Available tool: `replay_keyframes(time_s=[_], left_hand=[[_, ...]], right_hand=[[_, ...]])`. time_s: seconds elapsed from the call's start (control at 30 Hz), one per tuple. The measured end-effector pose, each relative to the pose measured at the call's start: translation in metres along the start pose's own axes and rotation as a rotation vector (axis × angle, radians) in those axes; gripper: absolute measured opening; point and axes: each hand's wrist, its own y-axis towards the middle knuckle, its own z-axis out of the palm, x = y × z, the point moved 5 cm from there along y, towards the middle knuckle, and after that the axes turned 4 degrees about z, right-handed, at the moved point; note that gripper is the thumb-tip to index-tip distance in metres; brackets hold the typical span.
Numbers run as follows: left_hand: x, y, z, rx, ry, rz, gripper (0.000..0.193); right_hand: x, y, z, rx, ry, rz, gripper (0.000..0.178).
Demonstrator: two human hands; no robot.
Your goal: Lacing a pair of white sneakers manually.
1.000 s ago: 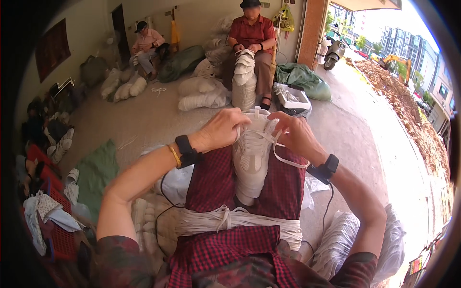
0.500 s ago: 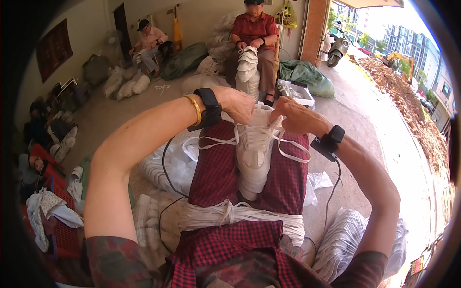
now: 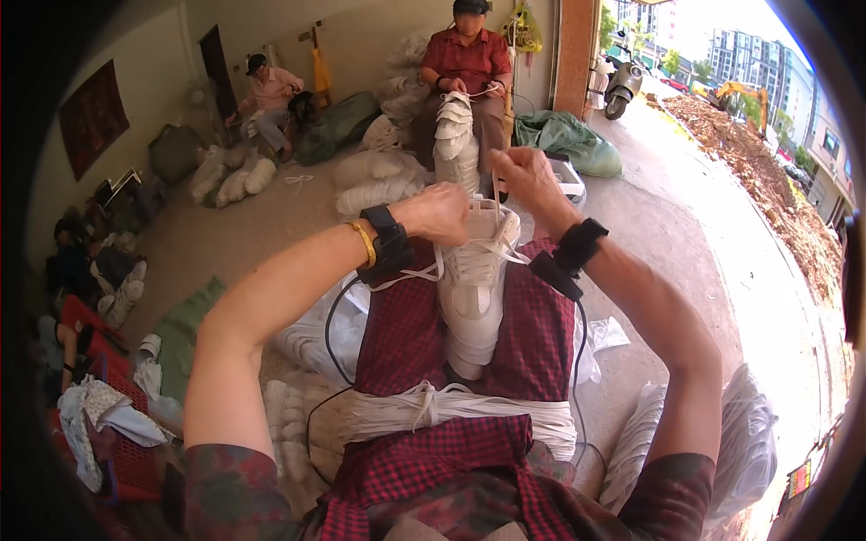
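Note:
A white shoe upper (image 3: 471, 270), laced up its front, tops a stack of nested uppers (image 3: 469, 356) held upright between my knees. My right hand (image 3: 532, 185) is pinched above its collar on a white shoelace (image 3: 495, 194), drawn up taut from the eyelets. Against the collar's left edge, my left hand (image 3: 437, 215) is closed; what its fingers grip is hidden. Loose lace hangs to the left of the upper. Across my lap, over a red and black checked apron (image 3: 406, 352), lies a tied bundle of white laces (image 3: 478, 410).
Ahead sits a person in a red shirt (image 3: 465, 59) with another stack of uppers (image 3: 456, 135); a second person (image 3: 271, 90) sits farther left. Bagged uppers (image 3: 722, 442) stand at my right. A red basket (image 3: 126, 397) with cloths is at left. Cables (image 3: 582, 343) hang from my wrists.
My right hand has risen from the upper's right side, pulling a lace upward. The lace loop on the right has shrunk. My left hand has shifted slightly down and left.

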Motion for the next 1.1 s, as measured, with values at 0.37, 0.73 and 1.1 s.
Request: replay_keyframes(time_s=[0.37, 0.73, 1.1], left_hand=[[-0.005, -0.03, -0.083, -0.401, -1.102, -0.074, 0.023], [-0.018, -0.006, -0.154, -0.807, -1.399, 0.343, 0.026], [-0.012, 0.007, -0.162, -0.835, -1.468, 0.311, 0.022]], right_hand=[[0.08, 0.004, -0.028, 0.129, 0.175, -0.121, 0.043], [0.11, -0.018, -0.032, -0.05, 0.025, -0.379, 0.038], [0.089, -0.039, 0.017, 0.384, -0.011, -0.072, 0.033]])
